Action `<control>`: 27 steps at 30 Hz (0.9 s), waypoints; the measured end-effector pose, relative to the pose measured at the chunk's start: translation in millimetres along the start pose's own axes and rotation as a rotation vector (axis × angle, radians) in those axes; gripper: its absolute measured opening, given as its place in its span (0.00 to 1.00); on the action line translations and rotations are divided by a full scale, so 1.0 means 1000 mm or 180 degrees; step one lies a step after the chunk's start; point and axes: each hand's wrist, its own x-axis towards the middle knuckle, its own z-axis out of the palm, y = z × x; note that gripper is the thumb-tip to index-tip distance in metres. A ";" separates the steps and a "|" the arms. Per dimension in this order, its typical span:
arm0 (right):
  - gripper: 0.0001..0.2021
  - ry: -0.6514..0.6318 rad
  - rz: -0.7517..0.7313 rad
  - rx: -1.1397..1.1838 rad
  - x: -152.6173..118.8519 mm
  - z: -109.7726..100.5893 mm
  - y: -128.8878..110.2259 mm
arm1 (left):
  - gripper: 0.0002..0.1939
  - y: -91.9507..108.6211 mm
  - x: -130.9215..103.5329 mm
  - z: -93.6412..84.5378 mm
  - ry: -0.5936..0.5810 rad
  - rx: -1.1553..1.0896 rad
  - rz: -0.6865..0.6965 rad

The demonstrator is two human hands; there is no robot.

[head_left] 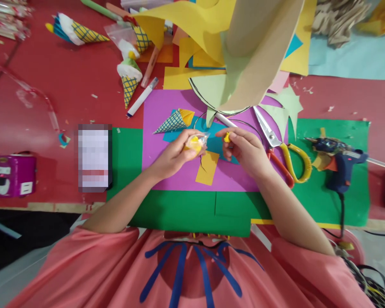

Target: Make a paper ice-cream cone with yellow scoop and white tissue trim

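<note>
My left hand [176,154] is closed around a small clear plastic bag [195,144] with yellow and white stuff inside. Between the thumb and finger of my right hand [247,149] is a small yellow piece [226,137], its exact kind too small to make out. Just beyond my left hand lies a paper cone [173,122] with a dark grid pattern and a yellow inside. Under both hands is a purple sheet [167,179] with a blue piece on it. A yellow paper rectangle [208,169] rests between my wrists.
Large scissors [282,149] with red and yellow handles lie right of my right hand. Farther right is a blue hot glue gun [340,164]. Decorated paper cones [130,81], a marker [143,97] and curled card sheets [259,55] occupy the far side. A phone [94,158] lies left.
</note>
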 end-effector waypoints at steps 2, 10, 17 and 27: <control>0.12 -0.0084 -0.0098 -0.0096 -0.002 0.000 -0.002 | 0.18 -0.001 0.001 0.001 -0.0225 -0.0498 -0.0123; 0.09 -0.0297 -0.1135 -0.1695 -0.014 0.013 -0.008 | 0.21 0.013 -0.002 0.006 -0.0396 0.0871 -0.0173; 0.08 -0.0139 -0.0850 -0.2163 -0.011 0.017 -0.002 | 0.15 0.009 -0.004 0.010 -0.0276 0.1987 0.0537; 0.12 -0.0220 -0.0844 -0.2464 -0.009 0.018 0.009 | 0.24 -0.001 -0.005 0.016 0.0039 0.2701 0.0731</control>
